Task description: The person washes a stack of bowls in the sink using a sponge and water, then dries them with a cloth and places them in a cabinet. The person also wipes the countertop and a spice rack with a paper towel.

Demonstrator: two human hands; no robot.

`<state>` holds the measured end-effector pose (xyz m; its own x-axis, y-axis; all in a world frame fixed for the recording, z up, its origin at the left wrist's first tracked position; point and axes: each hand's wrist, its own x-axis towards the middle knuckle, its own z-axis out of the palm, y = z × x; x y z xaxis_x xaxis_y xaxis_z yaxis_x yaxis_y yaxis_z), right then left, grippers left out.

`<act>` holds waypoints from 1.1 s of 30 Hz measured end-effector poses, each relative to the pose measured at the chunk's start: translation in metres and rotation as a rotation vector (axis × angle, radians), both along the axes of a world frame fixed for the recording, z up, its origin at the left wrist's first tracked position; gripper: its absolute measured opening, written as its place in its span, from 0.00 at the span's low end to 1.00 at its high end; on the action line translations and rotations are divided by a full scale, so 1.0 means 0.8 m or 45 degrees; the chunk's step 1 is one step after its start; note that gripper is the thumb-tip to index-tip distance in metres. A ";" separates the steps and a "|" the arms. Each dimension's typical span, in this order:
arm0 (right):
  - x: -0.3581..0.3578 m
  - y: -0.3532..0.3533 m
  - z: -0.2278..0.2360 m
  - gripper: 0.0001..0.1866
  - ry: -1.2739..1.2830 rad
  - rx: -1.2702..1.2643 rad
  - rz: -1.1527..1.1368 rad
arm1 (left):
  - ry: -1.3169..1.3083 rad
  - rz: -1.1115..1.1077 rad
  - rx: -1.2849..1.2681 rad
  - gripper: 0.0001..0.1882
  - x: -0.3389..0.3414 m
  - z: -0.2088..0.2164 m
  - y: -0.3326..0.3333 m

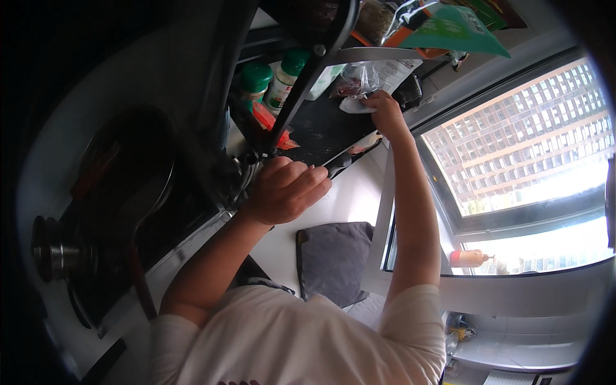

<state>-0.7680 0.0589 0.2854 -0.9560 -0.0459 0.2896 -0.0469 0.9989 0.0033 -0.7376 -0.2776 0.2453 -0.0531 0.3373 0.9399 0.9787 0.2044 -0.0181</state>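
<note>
My left hand [289, 191] is closed, its fingers curled over the front of a black rack at the bottom corner of its slanted post [307, 86]. My right hand [387, 114] reaches to the rack's far right end. It presses a folded white cloth [356, 105] onto the black shelf [324, 128]. Just beyond the cloth lies a clear plastic bag [358, 78] with dark reddish contents. Two green-capped jars [256, 78] [280, 86] stand at the shelf's left, partly behind the post. A red packet [264, 117] lies beside them, and pale specks dot the shelf.
Packets, including a green one [459, 29], crowd the upper tier. A dark wok [125, 167] and a glass lid with a metal knob [56, 250] sit at left. A grey cloth [333, 260] hangs below my hands. A window with a pump bottle [468, 258] is at right.
</note>
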 end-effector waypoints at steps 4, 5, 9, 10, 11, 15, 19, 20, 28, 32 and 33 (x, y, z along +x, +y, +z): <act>0.007 -0.065 0.007 0.30 -0.221 -0.001 0.109 | -0.013 -0.002 -0.022 0.06 -0.002 -0.006 -0.001; 0.007 -0.096 0.012 0.30 -0.307 0.008 0.099 | -0.023 0.002 -0.016 0.06 -0.004 -0.009 -0.002; 0.016 -0.125 0.029 0.30 -0.457 -0.418 0.182 | 0.000 0.035 -0.002 0.07 -0.004 -0.007 -0.002; 0.013 -0.111 0.029 0.30 -0.386 -0.346 0.220 | 0.000 0.026 -0.002 0.07 -0.004 -0.006 -0.002; 0.012 -0.097 0.031 0.29 -0.314 -0.270 0.247 | -0.004 0.015 0.004 0.07 -0.004 -0.005 0.000; -0.003 -0.045 0.058 0.27 -0.012 -0.230 0.017 | -0.014 -0.006 -0.011 0.08 -0.004 -0.006 0.001; -0.028 -0.044 0.089 0.22 0.177 -0.163 0.119 | -0.027 -0.009 -0.011 0.08 -0.003 -0.005 0.000; -0.040 -0.046 0.086 0.22 0.301 -0.175 0.101 | -0.032 -0.006 -0.014 0.08 -0.002 -0.006 -0.001; -0.076 -0.055 0.022 0.22 0.286 -0.413 0.090 | -0.011 -0.006 0.004 0.06 -0.001 -0.006 0.000; -0.078 -0.075 0.038 0.22 0.084 -0.611 0.004 | -0.012 0.017 -0.021 0.06 -0.001 -0.008 -0.001; -0.078 -0.069 0.033 0.22 0.173 -0.598 0.052 | -0.016 0.022 -0.031 0.06 -0.002 -0.011 -0.002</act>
<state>-0.8302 0.0036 0.3117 -0.9084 0.0828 0.4099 -0.1165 0.8913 -0.4381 -0.7393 -0.2794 0.2363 -0.0705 0.3589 0.9307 0.9753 0.2206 -0.0112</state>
